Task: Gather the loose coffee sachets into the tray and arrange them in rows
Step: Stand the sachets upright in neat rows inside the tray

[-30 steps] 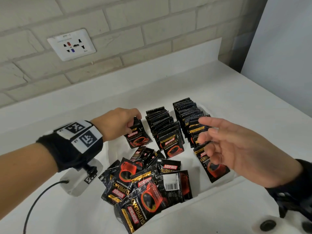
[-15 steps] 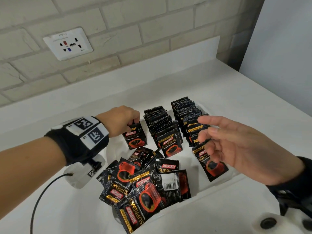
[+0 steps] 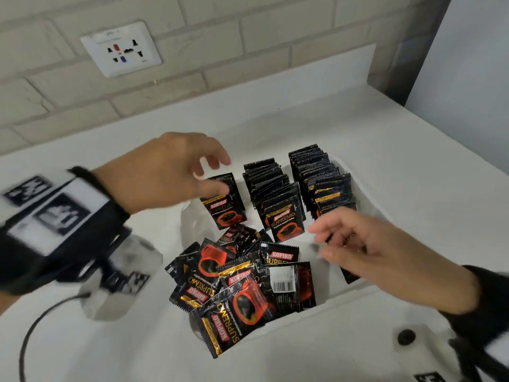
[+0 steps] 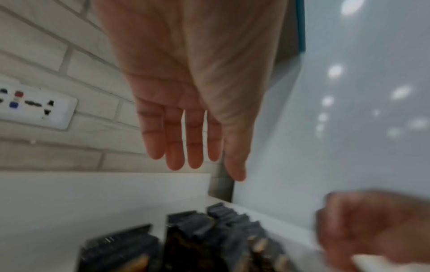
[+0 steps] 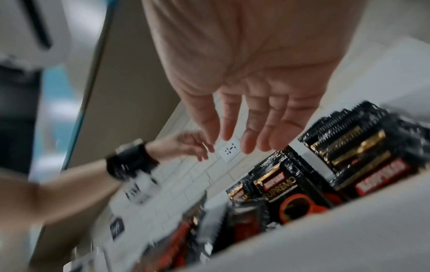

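Black sachets (image 3: 234,277) heaped in white tray (image 3: 325,301), left hand (image 3: 165,172) and right hand (image 3: 385,252) both empty, fingers loose

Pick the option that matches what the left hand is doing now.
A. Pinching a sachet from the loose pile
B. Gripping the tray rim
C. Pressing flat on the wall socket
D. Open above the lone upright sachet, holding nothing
D: the left hand hangs with straight fingers over the upright sachet, holding nothing.

glossy black foil sachets (image 3: 286,221) in a smooth matt white tray (image 3: 338,296); rough pale brick wall (image 3: 248,37); shiny white plastic socket (image 3: 121,49).
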